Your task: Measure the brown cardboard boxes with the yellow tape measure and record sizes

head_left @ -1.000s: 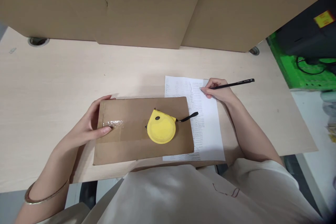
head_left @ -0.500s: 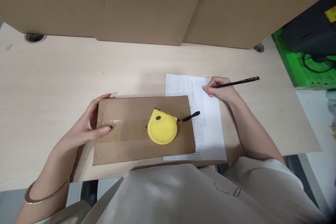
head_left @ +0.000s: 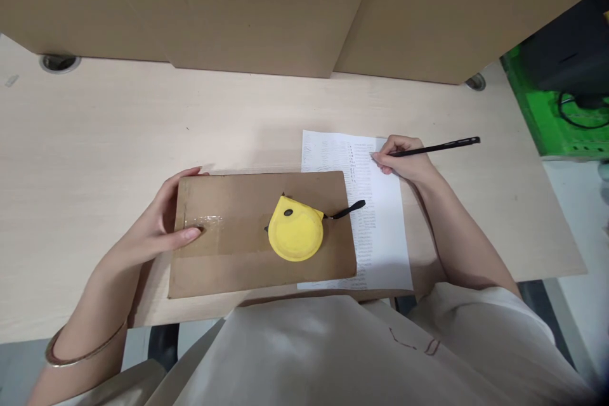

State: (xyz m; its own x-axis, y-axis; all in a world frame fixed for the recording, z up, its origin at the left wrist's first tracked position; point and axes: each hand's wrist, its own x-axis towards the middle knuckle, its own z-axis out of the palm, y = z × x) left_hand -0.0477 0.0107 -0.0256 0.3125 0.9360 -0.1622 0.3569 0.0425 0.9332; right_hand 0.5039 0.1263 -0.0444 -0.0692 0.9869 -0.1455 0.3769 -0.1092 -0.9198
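Note:
My left hand (head_left: pixel 166 222) grips the left end of a flat cardboard box (head_left: pixel 228 273), thumb on top and fingers behind its far edge. On the box lies a yellow tape measure (head_left: pixel 297 235) with a black wrist strap (head_left: pixel 347 209). Partly under the box, a printed sheet of paper (head_left: pixel 385 228) shows columns of small text and some handwritten marks. My right hand (head_left: pixel 404 155) is closed around a black pen (head_left: pixel 442 147), its tip at the upper right part of the sheet. The print is too small to read.
Tall cardboard panels (head_left: pixel 252 6) stand along the back of the pale wooden table (head_left: pixel 85 158). Two round cable holes, one a left grommet (head_left: pixel 59 63), sit near them. At the right is a green crate (head_left: pixel 537 108) with dark items and a cable.
The view has shifted slightly. My right hand and the pen have barely moved over the sheet; the left hand, box and tape measure hold their places.

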